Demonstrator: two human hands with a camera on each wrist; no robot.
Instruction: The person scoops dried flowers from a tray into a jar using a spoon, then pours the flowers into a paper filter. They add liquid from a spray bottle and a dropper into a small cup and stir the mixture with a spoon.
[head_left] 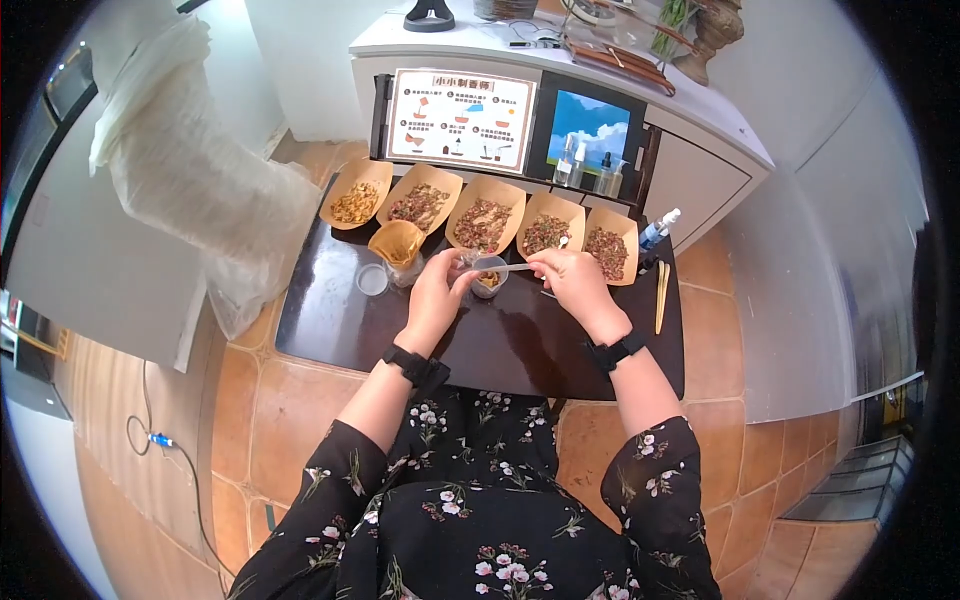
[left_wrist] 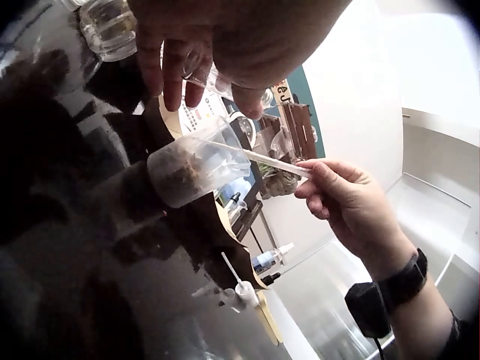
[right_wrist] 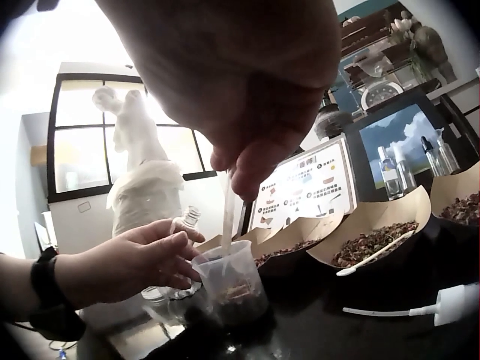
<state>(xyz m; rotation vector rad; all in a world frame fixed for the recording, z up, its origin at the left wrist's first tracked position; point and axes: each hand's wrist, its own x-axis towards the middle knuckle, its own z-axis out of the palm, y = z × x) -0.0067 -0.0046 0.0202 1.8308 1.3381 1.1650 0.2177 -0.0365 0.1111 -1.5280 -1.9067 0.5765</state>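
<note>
My right hand (head_left: 578, 285) pinches a thin translucent stick (left_wrist: 274, 161), which slants down into a clear plastic cup (left_wrist: 169, 176). Brown dried bits lie at the bottom of this cup, which stands on the dark table. Beside the cup, my left hand (head_left: 437, 295) holds a small clear glass bottle (right_wrist: 190, 217) with an uncapped neck. Part of the bottle is hidden behind the fingers. To the left of that hand stands a brown paper filter cone (head_left: 398, 243) in a clear vessel.
Several paper trays (head_left: 450, 182) of dried petals line the table's back edge. A round clear lid (head_left: 372, 280) lies at left. At right are a blue-labelled bottle (head_left: 655, 230), wooden sticks (head_left: 662, 298) and a white pump top (right_wrist: 455, 304). Behind stands an instruction sheet (head_left: 460, 120).
</note>
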